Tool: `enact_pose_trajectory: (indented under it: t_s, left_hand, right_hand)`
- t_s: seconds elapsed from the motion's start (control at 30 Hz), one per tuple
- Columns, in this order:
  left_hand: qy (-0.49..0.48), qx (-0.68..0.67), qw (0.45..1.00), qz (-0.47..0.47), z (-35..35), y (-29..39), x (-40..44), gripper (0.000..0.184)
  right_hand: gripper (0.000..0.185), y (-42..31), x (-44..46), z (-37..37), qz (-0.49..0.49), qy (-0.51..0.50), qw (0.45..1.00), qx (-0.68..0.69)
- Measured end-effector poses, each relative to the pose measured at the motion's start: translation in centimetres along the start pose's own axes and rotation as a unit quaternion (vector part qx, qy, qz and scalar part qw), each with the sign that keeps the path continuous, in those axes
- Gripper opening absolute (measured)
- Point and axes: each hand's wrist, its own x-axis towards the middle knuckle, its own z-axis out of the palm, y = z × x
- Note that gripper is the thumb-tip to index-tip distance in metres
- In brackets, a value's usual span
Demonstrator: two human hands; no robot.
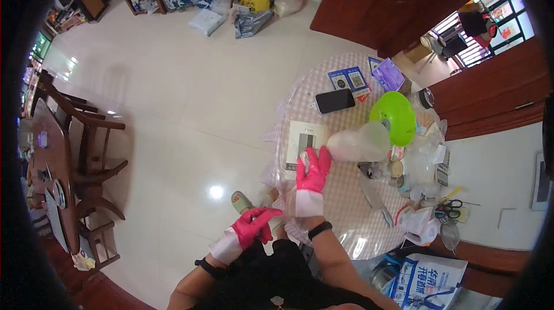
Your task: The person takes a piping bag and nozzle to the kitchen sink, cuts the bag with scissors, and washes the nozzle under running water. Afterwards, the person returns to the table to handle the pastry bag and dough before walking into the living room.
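Note:
Both my hands wear pink rubber gloves with white cuffs. My right hand (313,173) is over the near part of a white, flat box (297,137) on the round table. Its fingers are around a small, whitish, crumpled thing (305,160), too small to name surely. Just beyond and to the right of that hand, a translucent, pale plastic jug-like container (360,143) lies on its side. My left hand (254,227) hangs off the table's edge, in front of my body, fingers apart and partly bent. I see nothing in it.
On the checked tablecloth (346,212) are a phone (334,101), a green bowl (393,118), payment-code cards (349,81), a purple packet (390,74) and a cleaver (374,200). Scissors (450,209) are at the right edge. Wooden chairs (92,137) stand left.

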Motion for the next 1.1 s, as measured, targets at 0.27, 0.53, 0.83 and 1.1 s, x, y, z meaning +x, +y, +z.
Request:
enact_pose_trajectory:
  t_s: [0.27, 0.53, 0.83, 1.1]
  left_hand:
    - [0.093, 0.103, 0.982, 0.131, -8.1, 1.9, -3.7, 0.029]
    - [0.114, -0.007, 0.988, 0.106, -10.6, 2.7, -4.1, 0.031]
    - [0.136, -0.043, 0.984, 0.106, -12.2, 3.5, -4.9, 0.034]
    - [0.085, 0.023, 0.995, 0.051, -14.5, 7.0, -3.4, 0.036]
  right_hand:
    - [0.043, -4.4, 8.4, 3.6, 0.283, 0.084, 0.865, 0.405]
    - [0.071, -1.2, 9.3, 2.4, -0.159, -0.11, 0.979, -0.071]
    - [0.09, -0.2, -0.6, -5.1, -0.122, -0.318, 0.934, -0.106]
    - [0.065, 0.4, 2.1, 1.9, -0.029, -0.119, 0.98, -0.155]
